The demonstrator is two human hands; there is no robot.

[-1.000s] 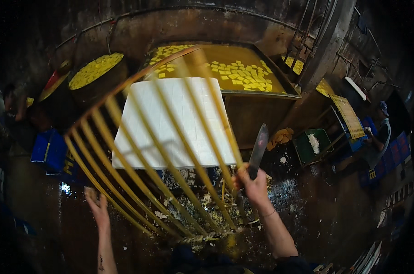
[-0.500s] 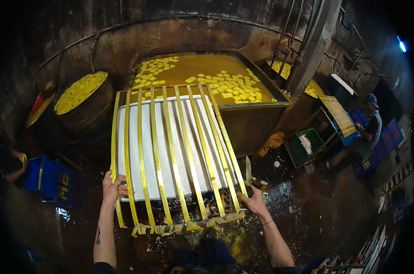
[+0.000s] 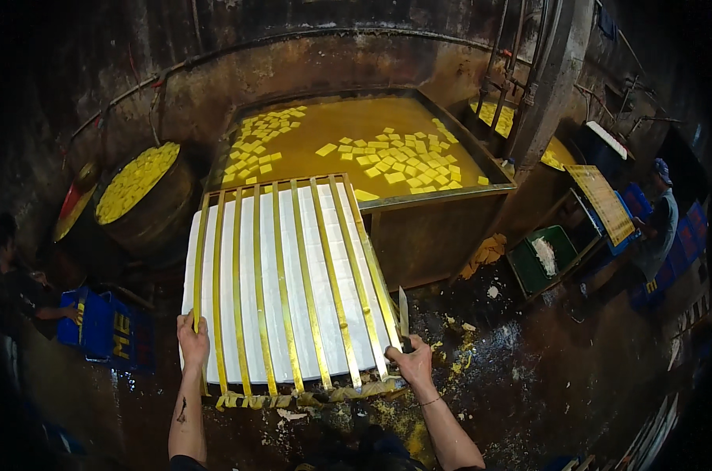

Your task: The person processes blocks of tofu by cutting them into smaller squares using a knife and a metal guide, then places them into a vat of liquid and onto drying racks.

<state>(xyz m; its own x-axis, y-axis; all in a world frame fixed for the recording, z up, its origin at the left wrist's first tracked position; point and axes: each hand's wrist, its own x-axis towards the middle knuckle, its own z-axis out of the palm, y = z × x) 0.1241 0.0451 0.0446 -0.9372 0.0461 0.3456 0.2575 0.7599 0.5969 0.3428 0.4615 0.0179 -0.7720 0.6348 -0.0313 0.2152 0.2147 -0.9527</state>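
Observation:
A yellow slatted rack [image 3: 322,363] is tilted in front of me, held by both my hands. Beneath its slats lies a broad white slab [image 3: 254,314] with faint lines across it, like a sheet of tofu; it sticks out past the rack's left side. My left hand [image 3: 192,343] is closed round the rack's left edge near the lower corner. At the lower right corner my right hand [image 3: 415,366] grips the rack and also a knife [image 3: 403,312], its blade pointing up and away. What supports the slab from below is hidden.
Beyond the rack stands a large metal tank [image 3: 442,235] of yellow liquid with floating yellow squares. A round vat [image 3: 148,208] of yellow pieces is at left. Blue crates [image 3: 104,330] and a person [image 3: 18,290] are far left; another person [image 3: 660,224] works at right beside a green crate [image 3: 543,263].
The white slab now sits nearer the rack's lower bar and further left under the slats. My right hand, with the knife and rack corner, has shifted left and slightly down in view.

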